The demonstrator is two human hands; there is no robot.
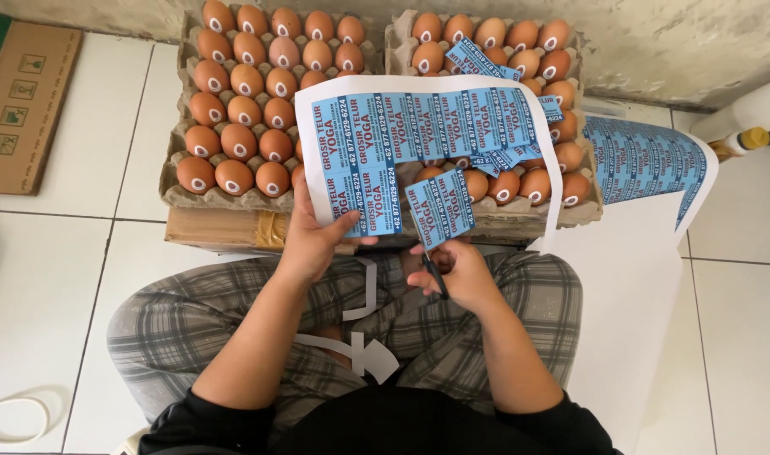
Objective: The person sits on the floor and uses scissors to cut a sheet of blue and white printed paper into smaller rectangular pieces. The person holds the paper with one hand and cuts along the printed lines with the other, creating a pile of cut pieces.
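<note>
You're on the floor of a small egg seller's back room.
White floor tiles [73,253], full egg trays [258,109] on a cardboard box [225,229], printed blue label sheets [646,160], a stained wall [671,42].

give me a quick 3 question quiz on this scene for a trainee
1. True or false: the left hand holds the sheet of blue labels.
2. What tool is in the right hand? A) knife B) scissors C) stapler
3. Fill in: the brown eggs sit in two cardboard ____ in front of the person.

Key
1. True; it grips the sheet's lower left edge.
2. B, scissors, their blades at a strip of labels part cut from the sheet.
3. Trays: the left tray and the right tray; cut labels lie on the eggs of the right one.
</note>
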